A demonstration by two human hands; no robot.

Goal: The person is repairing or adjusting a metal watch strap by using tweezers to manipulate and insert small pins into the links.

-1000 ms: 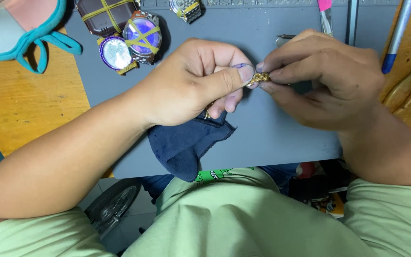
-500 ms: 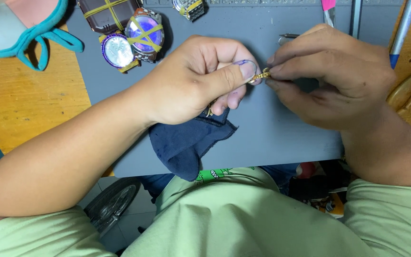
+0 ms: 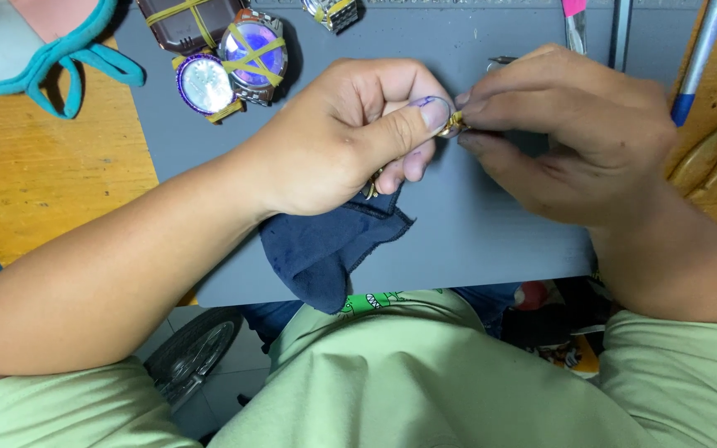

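Navy cloth; grey mat; gold piece; teal strap; light-green shirt.

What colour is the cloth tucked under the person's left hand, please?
The crumpled cloth is dark navy blue, seen best in the head view, lying on the grey mat.

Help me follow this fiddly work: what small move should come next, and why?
Probably keep the left hand steady while the right hand eases its thin metal tool at the small gold-coloured part, since both thumbs already pinch it.
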